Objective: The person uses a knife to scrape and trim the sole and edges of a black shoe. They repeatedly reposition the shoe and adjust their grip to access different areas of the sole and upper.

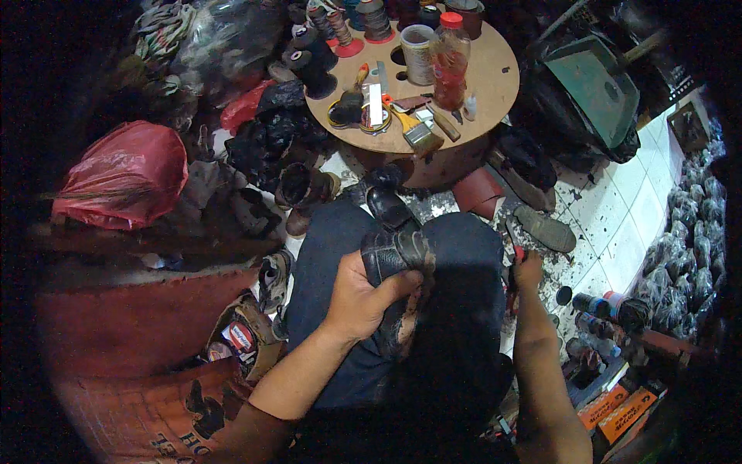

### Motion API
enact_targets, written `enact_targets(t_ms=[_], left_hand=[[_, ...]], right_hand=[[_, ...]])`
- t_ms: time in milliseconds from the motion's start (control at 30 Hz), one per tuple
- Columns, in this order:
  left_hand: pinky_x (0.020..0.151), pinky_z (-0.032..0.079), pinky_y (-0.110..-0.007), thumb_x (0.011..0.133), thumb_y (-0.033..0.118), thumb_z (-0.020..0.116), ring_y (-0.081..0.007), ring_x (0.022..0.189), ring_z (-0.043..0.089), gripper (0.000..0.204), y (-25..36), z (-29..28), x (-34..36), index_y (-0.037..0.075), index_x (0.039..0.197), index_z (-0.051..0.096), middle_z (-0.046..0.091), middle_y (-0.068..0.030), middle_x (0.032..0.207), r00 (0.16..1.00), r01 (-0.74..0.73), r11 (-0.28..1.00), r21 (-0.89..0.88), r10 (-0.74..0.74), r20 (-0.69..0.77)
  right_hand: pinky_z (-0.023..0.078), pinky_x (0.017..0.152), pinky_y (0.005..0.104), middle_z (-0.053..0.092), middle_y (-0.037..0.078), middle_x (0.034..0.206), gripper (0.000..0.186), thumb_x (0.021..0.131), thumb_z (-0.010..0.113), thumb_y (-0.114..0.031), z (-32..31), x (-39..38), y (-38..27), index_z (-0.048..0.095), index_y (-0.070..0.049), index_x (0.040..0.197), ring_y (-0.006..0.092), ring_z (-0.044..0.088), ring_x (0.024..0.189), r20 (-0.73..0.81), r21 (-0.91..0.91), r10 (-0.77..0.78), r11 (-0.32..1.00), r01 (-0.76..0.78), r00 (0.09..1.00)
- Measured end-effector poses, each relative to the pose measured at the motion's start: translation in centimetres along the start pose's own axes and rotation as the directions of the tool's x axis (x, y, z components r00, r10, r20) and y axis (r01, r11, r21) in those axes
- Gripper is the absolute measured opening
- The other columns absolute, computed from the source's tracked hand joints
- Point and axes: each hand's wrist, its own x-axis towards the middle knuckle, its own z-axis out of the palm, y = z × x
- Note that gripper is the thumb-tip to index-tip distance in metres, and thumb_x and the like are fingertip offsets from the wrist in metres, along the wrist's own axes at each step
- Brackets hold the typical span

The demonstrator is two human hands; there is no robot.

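My left hand [362,301] is closed around a worn black leather shoe [398,255], resting it over my dark-trousered lap, thumb across its side. The shoe's underside edge looks pale and rough. Another black shoe part [386,205] shows just beyond it, partly hidden. My right hand [528,271] is down beside my right thigh, closed on a red-handled tool [519,254] whose working end I cannot make out clearly. A grey-green sole or shoe [545,230] lies on the scrap-strewn tiles near that hand.
A round wooden table [487,69] holds thread cones, a bottle, a brush and tins. Red bags [120,174], shoes and a cardboard box [239,340] crowd the left. A green dustpan [595,93], bagged items [688,255] and cylinders [599,305] line the right.
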Motion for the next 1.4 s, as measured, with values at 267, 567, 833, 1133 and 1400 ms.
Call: enact_targets(t_ms=[267,567,833,1133,1400], left_hand=[[0.089,0.056,-0.033,0.092,0.023,0.070,-0.0190,0.096,0.071,0.039,-0.7,-0.7,-0.3,-0.001,0.122,0.067,0.074,-0.0101,0.111,0.980,0.184,0.924,-0.335,-0.199,-0.010],[0.098,0.053,-0.033,0.088,0.006,0.072,-0.0185,0.105,0.070,0.042,0.9,-2.6,-1.8,-0.002,0.128,0.064,0.073,-0.0075,0.116,0.951,0.252,0.917,-0.310,-0.175,0.256],[0.101,0.052,-0.036,0.085,0.007,0.072,-0.0209,0.110,0.069,0.049,1.1,-2.6,-3.5,-0.002,0.132,0.061,0.072,-0.0103,0.121,0.973,0.188,0.940,-0.286,-0.138,0.186],[0.101,0.052,-0.035,0.083,0.005,0.075,-0.0210,0.108,0.070,0.053,0.6,-3.2,-3.6,-0.002,0.133,0.059,0.072,-0.0092,0.119,0.984,0.156,0.947,-0.280,-0.124,0.128],[0.104,0.051,-0.034,0.089,0.004,0.078,-0.0174,0.113,0.068,0.049,0.9,-3.1,-4.1,-0.002,0.134,0.061,0.072,-0.0086,0.123,0.984,0.083,0.989,-0.123,-0.062,0.165]], right_hand=[[0.054,0.092,0.0555,0.071,0.024,0.115,0.043,0.091,0.073,-0.038,1.5,2.4,1.7,0.066,-0.004,0.116,0.0446,0.068,0.110,0.182,0.019,0.018,1.000,-0.022,0.983],[0.056,0.090,0.0533,0.066,0.030,0.120,0.048,0.094,0.069,-0.031,0.1,1.1,3.3,0.054,0.004,0.123,0.0471,0.068,0.109,0.185,-0.049,-0.119,0.990,0.130,0.976],[0.055,0.092,0.0551,0.061,0.034,0.123,0.046,0.092,0.067,-0.025,-1.8,0.5,5.3,0.052,0.005,0.123,0.0490,0.066,0.111,0.149,0.013,-0.042,0.999,0.041,0.988],[0.052,0.092,0.0552,0.059,0.036,0.116,0.045,0.094,0.065,-0.029,-1.8,0.4,6.2,0.051,0.007,0.116,0.0523,0.061,0.108,-0.002,0.202,-0.118,0.973,0.116,0.993],[0.050,0.089,0.0526,0.062,0.026,0.122,0.035,0.109,0.043,-0.022,-5.9,-2.6,3.3,0.056,-0.006,0.138,0.0411,0.064,0.101,-0.208,0.201,-0.111,0.968,0.153,0.972]])
